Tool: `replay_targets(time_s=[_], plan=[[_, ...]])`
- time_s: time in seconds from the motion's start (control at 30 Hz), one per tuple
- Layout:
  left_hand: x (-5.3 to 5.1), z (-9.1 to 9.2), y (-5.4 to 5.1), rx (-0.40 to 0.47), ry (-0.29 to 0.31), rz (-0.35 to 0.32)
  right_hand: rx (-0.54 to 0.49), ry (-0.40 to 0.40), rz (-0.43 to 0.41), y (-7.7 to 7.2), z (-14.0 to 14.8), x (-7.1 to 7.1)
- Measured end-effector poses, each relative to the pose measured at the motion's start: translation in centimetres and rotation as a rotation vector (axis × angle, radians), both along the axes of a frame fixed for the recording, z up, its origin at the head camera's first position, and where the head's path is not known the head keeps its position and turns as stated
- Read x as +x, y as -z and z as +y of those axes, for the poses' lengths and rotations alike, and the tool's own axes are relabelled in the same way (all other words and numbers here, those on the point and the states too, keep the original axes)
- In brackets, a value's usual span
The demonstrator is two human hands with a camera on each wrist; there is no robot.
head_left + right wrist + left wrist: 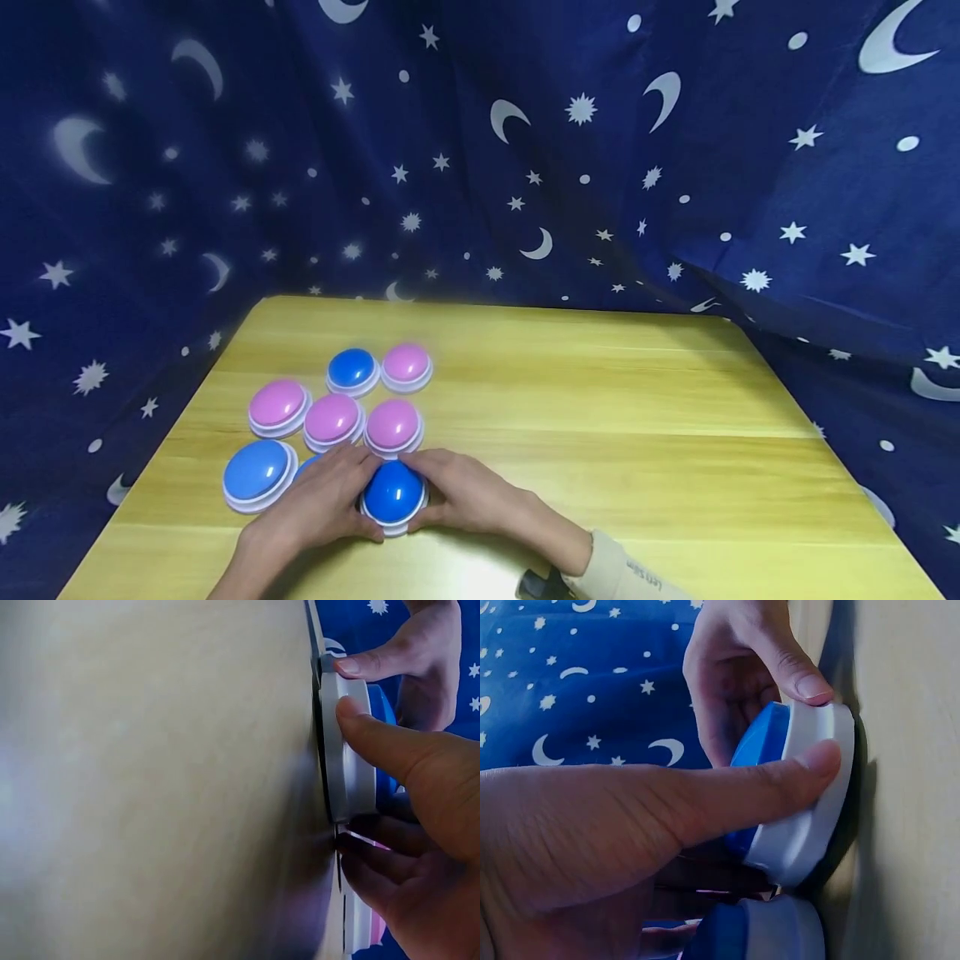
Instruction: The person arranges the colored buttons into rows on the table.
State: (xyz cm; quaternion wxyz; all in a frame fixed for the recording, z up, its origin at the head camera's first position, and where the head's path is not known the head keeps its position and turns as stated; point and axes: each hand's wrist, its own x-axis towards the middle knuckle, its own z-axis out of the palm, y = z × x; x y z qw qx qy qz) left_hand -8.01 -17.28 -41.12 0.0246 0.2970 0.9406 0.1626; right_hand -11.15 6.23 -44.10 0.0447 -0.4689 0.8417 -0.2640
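A blue domed push button (393,492) with a white round base is at the near end of the group on the wooden table. My left hand (315,500) grips its left side and my right hand (474,497) grips its right side. In the left wrist view, the left thumb (810,769) lies against the white base (799,832). The right thumb (367,731) presses the same base (351,780) in the right wrist view. Whether the base fully touches the table is unclear. A pink button (392,425) stands right behind it. Another blue button (307,464) is mostly hidden by my left hand.
More pink buttons, one at the left (277,404), one in the middle (332,418) and one at the back (406,364), stand near blue ones at the back (352,368) and left (257,471). Bare wooden table (637,433) extends rightward. A starry blue curtain (465,125) hangs behind.
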Motion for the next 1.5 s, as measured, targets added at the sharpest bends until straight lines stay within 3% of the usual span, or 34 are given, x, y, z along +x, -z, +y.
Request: replay_targets(time_s=[0.1,0.33,0.67,0.9,1.07,1.23,1.5], plan=[[0.0,0.1,-0.2,0.011,-0.015,-0.023,-0.014,0.009,-0.023,0.0,0.1,0.0],[-0.2,0.1,-1.6,0.101,-0.027,-0.147,-0.11,0.002,-0.139,-0.4,0.8,0.0],[-1.6,0.5,-3.6,0.208,-0.028,-0.085,-0.317,0.059,-0.176,-2.2,2.6,-0.9],[-3.7,1.5,-4.7,0.259,-0.018,0.005,-0.46,0.138,-0.169,-3.2,3.0,-1.7],[-5.2,2.5,-5.0,0.286,0.008,0.05,-0.464,0.258,-0.153,-3.8,3.6,-2.3],[-7.3,3.9,-4.6,0.309,0.023,0.027,-0.431,0.362,-0.143,-4.1,4.7,-3.4],[-10.5,6.0,-2.8,0.331,0.053,0.017,-0.406,0.455,-0.104,-3.6,6.0,-4.9]])
